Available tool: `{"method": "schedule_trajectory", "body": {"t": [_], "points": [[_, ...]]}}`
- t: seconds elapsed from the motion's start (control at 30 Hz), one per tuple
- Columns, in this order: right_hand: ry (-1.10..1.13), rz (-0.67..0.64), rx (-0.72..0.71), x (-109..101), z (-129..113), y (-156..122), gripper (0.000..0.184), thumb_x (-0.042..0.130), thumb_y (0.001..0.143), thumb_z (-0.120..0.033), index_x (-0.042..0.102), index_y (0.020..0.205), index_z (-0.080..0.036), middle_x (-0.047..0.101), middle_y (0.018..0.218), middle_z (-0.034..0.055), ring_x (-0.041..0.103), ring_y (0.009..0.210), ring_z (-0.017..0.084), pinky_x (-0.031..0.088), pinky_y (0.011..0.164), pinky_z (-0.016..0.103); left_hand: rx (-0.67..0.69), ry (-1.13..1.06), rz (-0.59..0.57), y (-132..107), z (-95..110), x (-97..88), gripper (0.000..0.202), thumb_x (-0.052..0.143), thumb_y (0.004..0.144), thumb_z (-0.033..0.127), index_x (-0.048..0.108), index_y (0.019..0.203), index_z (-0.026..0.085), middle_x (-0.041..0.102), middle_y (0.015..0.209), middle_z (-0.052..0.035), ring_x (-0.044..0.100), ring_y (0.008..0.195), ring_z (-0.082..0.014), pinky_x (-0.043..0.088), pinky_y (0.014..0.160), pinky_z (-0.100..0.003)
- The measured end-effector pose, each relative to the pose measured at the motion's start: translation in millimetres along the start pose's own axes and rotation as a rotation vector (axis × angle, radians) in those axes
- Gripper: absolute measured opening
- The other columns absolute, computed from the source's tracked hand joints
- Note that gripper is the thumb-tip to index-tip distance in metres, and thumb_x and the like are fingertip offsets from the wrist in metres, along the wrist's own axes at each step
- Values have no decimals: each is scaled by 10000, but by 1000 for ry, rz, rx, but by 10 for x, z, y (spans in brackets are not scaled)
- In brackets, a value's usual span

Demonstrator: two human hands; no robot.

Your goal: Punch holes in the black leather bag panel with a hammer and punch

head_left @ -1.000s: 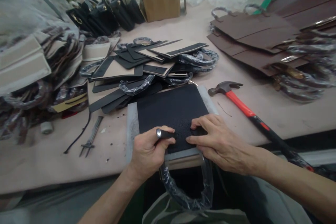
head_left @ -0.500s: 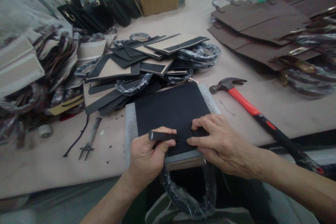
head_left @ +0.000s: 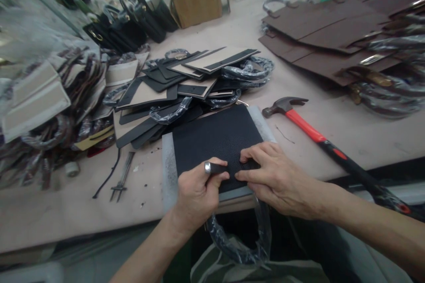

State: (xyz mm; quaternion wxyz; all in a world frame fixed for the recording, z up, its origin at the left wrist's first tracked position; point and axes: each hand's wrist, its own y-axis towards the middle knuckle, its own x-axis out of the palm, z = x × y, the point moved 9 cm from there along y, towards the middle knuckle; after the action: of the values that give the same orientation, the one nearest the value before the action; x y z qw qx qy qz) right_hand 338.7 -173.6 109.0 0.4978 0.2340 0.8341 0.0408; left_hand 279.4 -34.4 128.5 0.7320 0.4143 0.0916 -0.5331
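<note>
A black leather bag panel lies on a grey slab, its plastic-wrapped handle hanging over the table's front edge. In the closed fingers of my left hand is a short dark metal punch. Its shiny butt end points left, and its other end is close to the panel's lower middle. My right hand rests on the panel's lower right, with thumb and fingertips closed around a small dark leather piece, partly hidden by the fingers. A claw hammer with a red and black grip lies right of the slab.
Piled behind the slab are black and beige bag panels with wrapped handles. Brown panels are stacked at right, and more brown pieces at left. A forked metal tool and a cardboard box are also on the table.
The punch in my left hand has tilted, so its shiny butt now faces me. My right hand stays at the same spot on the panel. The view has shifted slightly.
</note>
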Motion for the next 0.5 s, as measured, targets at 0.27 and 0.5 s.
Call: {"method": "schedule_trajectory", "body": {"t": [0.27,0.5], "points": [[85,-6,-44,-101,-40,-19,287,577,946,-159,702,1198,-216,555,1235,115,495,1164,282,416,1004,493,9,59,-9,27,52,72,107,621,940,109,660,1018,171,769,926,-11,744,776,-124,578,728,-173],[-345,254,450,-717,629,-501,251,497,964,-288,638,1122,-152,599,1145,160,565,1084,326,466,1005,496,-20,19,29,-5,-11,80,100,618,942,142,650,1023,191,768,913,6,751,792,-127,577,733,-187]]}}
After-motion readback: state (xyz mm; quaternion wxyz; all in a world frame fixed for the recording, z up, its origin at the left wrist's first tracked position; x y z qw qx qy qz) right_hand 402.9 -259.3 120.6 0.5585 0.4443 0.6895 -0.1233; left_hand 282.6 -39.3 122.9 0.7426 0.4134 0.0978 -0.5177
